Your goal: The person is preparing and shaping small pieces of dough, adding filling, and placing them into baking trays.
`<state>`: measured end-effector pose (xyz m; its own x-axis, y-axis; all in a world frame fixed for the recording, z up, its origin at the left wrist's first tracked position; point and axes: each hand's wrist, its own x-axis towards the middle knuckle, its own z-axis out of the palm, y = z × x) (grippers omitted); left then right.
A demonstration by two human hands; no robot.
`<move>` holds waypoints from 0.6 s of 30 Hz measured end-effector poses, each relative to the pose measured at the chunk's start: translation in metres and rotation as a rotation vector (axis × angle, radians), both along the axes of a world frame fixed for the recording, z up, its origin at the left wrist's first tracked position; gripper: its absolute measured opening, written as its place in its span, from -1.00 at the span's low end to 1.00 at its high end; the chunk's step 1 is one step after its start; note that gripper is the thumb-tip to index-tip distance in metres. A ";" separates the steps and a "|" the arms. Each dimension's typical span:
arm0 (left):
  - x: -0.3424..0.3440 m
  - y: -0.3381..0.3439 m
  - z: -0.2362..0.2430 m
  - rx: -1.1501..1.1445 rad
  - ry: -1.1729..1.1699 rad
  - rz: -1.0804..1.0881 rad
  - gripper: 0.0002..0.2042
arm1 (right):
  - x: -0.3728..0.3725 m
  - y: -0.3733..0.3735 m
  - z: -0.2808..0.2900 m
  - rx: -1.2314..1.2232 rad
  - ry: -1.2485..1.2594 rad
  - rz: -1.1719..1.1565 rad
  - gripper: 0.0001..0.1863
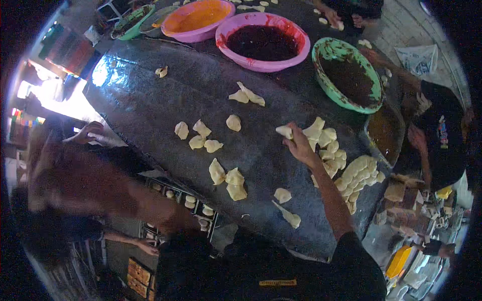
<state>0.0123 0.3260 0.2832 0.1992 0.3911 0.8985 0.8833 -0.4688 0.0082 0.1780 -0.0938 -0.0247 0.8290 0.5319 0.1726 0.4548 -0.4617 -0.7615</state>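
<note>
At the far left, the left hand (52, 168) is all but lost in blur, and whether its fingers are clenched or released cannot be told. Near the top, a dark mass is held in a narrow green basin (133, 33). Below the near edge of the dark counter (145, 95), pale pieces are held in metal trays (214, 220). Orange contents are held in a pink basin (193, 38), and loose dough pieces (202, 128) are scattered beneath it. A dark red mass fills the next pink basin (263, 65), whose inner wall is smeared red. A small lettered strip (277, 282) is seen on the person's dark clothing, too small to be read. A dough piece (284, 132) is pinched between the thumb and fingers of the right hand (292, 135) — its pale end protrudes leftward, above the counter. Just right of that hand, dough lumps (356, 175) are massed together. Brown paste is held in a green bowl (346, 104) — its wall is streaked. Printing is borne by a white bag (416, 59) and a co-worker's dark shirt (442, 158).
</note>
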 end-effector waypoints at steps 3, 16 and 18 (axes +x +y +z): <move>0.103 0.011 -0.123 -0.457 0.193 -0.668 -0.52 | -0.007 0.022 0.031 0.445 0.431 0.001 -0.63; 0.078 -0.272 -0.324 -1.578 -0.173 -1.675 -0.26 | -0.047 0.059 0.178 0.815 0.482 -0.115 -0.73; 0.065 -0.250 -0.334 -1.435 -0.019 -1.569 -0.47 | -0.027 0.055 0.220 1.228 0.435 0.574 -0.73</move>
